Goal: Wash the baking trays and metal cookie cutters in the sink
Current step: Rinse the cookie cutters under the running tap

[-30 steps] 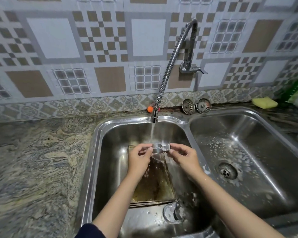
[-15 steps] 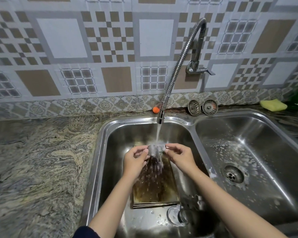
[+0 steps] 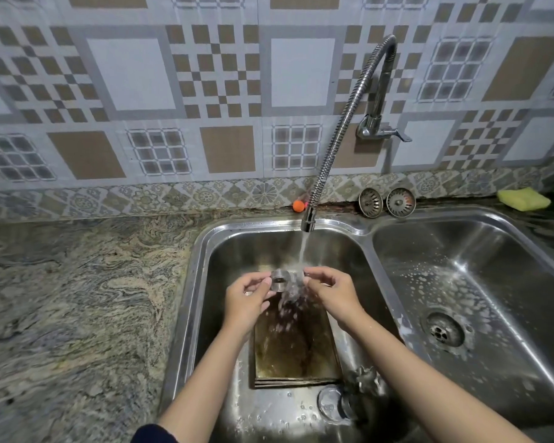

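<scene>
Over the left sink basin (image 3: 205, 282), my left hand (image 3: 247, 298) and my right hand (image 3: 331, 294) each pinch one end of a small metal cookie cutter (image 3: 283, 281). Water from the flexible tap (image 3: 307, 223) runs onto the cutter and sprays down. Below my hands lie stained, brownish baking trays (image 3: 296, 353), stacked flat on the basin floor. More metal cutters rest at the basin's front: a round one (image 3: 331, 402) and a star-like one (image 3: 367, 378).
The right basin (image 3: 461, 273) holds soap foam around its drain (image 3: 442, 329). Two sink strainers (image 3: 386, 202) lean at the wall. A yellow sponge (image 3: 523, 199) lies far right, an orange ball (image 3: 298, 206) behind the tap. Granite counter (image 3: 77, 298) spreads left.
The view has shifted, so the sink sits further right in frame. Both hands still hold the cutter; it has gone from just below the stream into it, and water now splashes off it.
</scene>
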The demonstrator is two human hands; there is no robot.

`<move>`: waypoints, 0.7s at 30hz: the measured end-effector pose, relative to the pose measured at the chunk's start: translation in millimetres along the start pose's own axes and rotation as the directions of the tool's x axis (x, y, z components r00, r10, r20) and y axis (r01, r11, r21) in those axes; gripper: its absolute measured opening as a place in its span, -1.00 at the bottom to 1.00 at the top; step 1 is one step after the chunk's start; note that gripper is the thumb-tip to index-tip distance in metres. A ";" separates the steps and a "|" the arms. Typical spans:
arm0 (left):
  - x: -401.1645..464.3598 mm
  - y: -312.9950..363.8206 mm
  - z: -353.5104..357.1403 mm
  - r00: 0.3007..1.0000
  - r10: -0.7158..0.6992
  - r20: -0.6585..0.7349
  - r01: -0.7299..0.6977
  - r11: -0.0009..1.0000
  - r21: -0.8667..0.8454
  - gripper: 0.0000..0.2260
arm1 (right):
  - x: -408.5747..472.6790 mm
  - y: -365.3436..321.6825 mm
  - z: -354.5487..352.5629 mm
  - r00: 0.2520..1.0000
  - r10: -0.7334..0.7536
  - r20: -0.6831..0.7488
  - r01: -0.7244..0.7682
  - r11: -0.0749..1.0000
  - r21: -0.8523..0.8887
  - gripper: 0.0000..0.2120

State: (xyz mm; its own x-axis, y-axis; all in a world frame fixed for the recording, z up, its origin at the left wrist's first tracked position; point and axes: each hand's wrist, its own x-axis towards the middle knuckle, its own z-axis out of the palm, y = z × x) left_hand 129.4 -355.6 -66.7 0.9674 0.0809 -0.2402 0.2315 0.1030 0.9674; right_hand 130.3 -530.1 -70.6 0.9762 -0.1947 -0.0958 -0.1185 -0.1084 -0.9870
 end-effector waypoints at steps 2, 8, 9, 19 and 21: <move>-0.2 -0.9 2.8 1.000 -0.007 0.012 0.007 1.000 -0.012 -0.91 | -0.8 1.5 -3.9 1.000 0.029 -0.003 -0.029 0.999 0.037 -0.85; -2.0 -0.1 15.3 0.998 -0.033 0.051 0.034 0.999 -0.023 -0.92 | -2.0 3.5 -18.3 0.998 0.063 -0.015 -0.062 0.995 0.076 -0.86; -2.1 0.4 17.7 0.998 -0.039 0.057 0.040 0.999 -0.024 -0.92 | -2.0 3.3 -20.5 0.998 0.066 -0.021 -0.064 0.994 0.087 -0.86; -0.6 1.9 41.5 0.991 -0.082 0.109 0.085 0.996 -0.020 -0.93 | -1.2 3.8 -40.5 0.994 0.088 -0.070 -0.078 0.987 0.138 -0.89; -0.4 2.2 43.8 0.990 -0.091 0.108 0.095 0.995 -0.025 -0.93 | -2.8 1.2 -41.4 0.994 0.086 -0.072 -0.075 0.987 0.142 -0.91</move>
State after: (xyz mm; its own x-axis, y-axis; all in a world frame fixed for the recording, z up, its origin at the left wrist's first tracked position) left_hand 134.1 -398.8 -60.9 0.9476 -0.0359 -0.3175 0.3194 0.1353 0.9379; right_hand 120.0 -570.0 -66.1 0.9466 -0.2731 -0.1712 -0.1648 0.0463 -0.9852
